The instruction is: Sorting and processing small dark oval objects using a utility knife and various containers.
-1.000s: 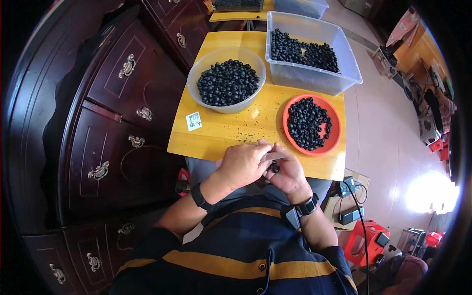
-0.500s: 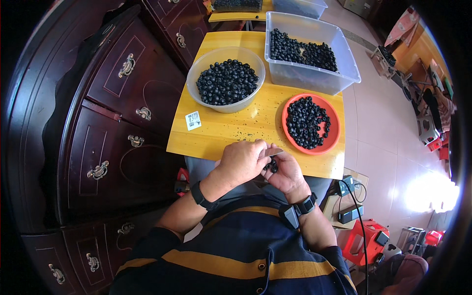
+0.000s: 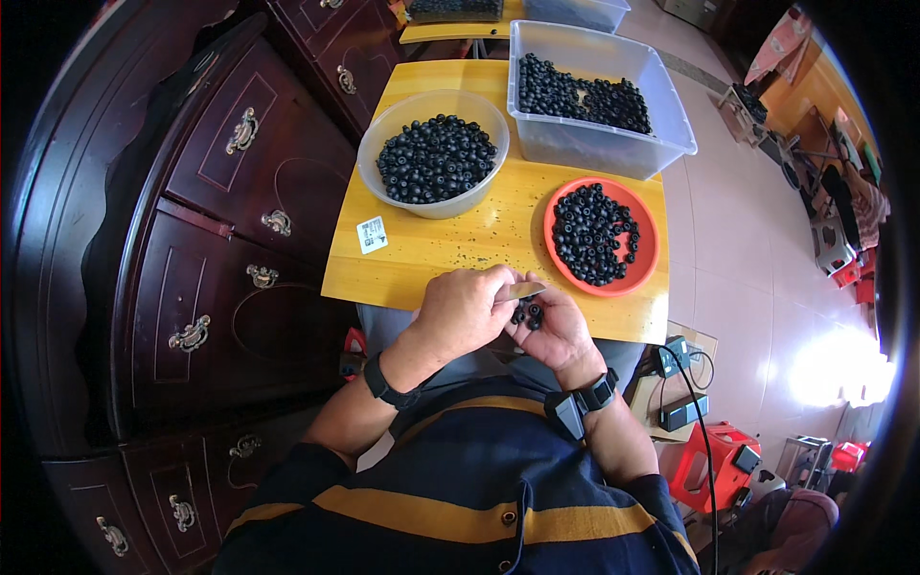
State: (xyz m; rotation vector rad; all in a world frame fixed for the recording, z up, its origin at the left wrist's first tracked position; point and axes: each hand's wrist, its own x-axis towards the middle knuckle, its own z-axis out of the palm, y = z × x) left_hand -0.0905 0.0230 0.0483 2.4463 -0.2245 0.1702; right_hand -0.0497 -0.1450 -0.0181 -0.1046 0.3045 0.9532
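My left hand (image 3: 465,305) is closed around a small knife, its handle hidden by the fingers. The knife's flat, pale metal blade (image 3: 526,289) points right, over the fingers of my other hand. Palm up and cupped, my right hand (image 3: 563,335) holds several small black round parts (image 3: 528,314), some with a hole in the middle. Both hands meet at the near edge of the yellow table (image 3: 450,235). Just beyond my right hand lies an orange-red plate (image 3: 642,275) with many of the same black parts.
A round translucent bowl (image 3: 367,179) and a clear plastic bin (image 3: 585,149), both holding black parts, stand farther back. A white label (image 3: 372,235) and dark crumbs lie on the tabletop. Dark wooden cabinets (image 3: 220,220) line the left; a red stool (image 3: 714,467) stands at the right.
My right palm has opened slightly, showing more of the black parts. The blade has shifted slightly left and up. The whole view has moved a little.
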